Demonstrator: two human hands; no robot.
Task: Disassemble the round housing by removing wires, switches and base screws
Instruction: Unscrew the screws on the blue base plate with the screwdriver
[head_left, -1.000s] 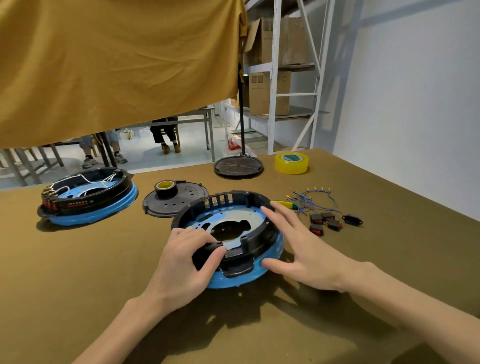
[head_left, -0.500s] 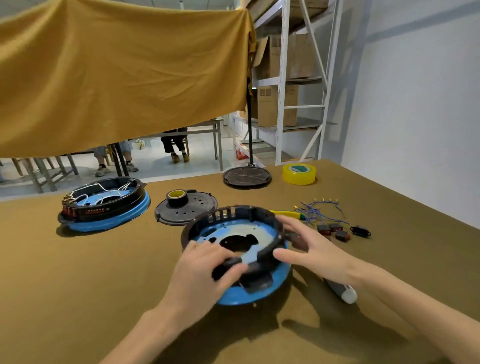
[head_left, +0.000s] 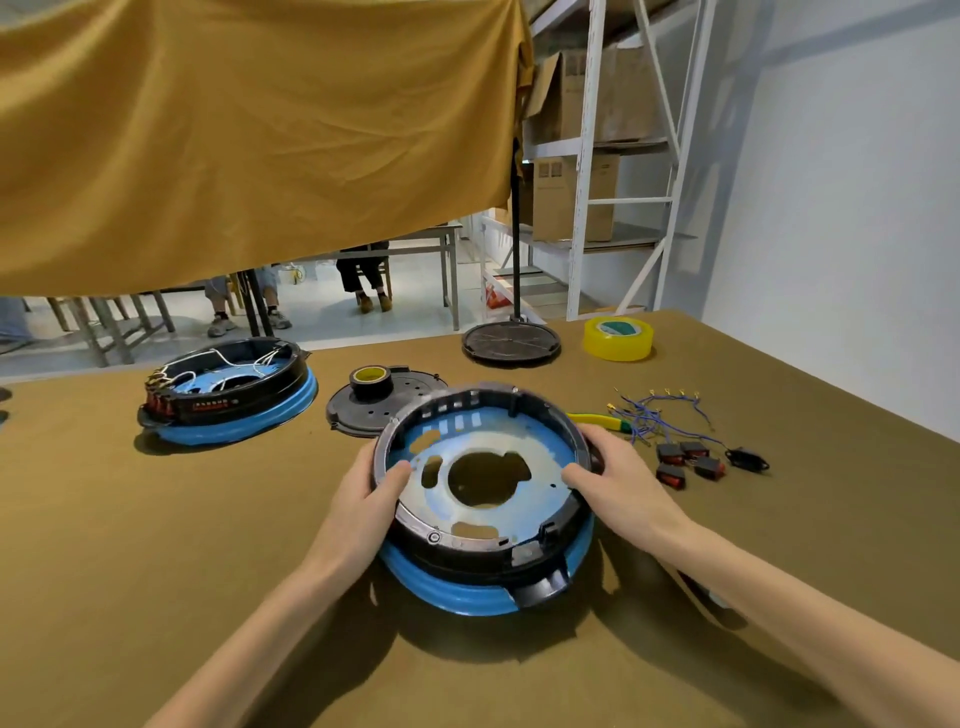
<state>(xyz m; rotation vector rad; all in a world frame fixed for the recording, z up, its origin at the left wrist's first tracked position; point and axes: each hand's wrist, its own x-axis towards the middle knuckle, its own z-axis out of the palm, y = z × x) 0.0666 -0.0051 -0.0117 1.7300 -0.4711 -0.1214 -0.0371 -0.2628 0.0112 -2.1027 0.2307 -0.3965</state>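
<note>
The round housing, a black ring over a blue base with a metal plate inside, is tilted up toward me above the table. My left hand grips its left rim, thumb inside the ring. My right hand grips the right rim, thumb on the inner plate. Loose blue wires and several small red-and-black switches lie on the table to the right.
A second housing with its wires still in it sits at the far left. A black lid carrying a tape roll lies behind. A round black stand base and yellow tape sit at the back; a yellow-handled tool lies near the wires.
Both hands shifted to opposite sides of the rim and lifted the housing, tilting its open top toward me. The view came closer.
</note>
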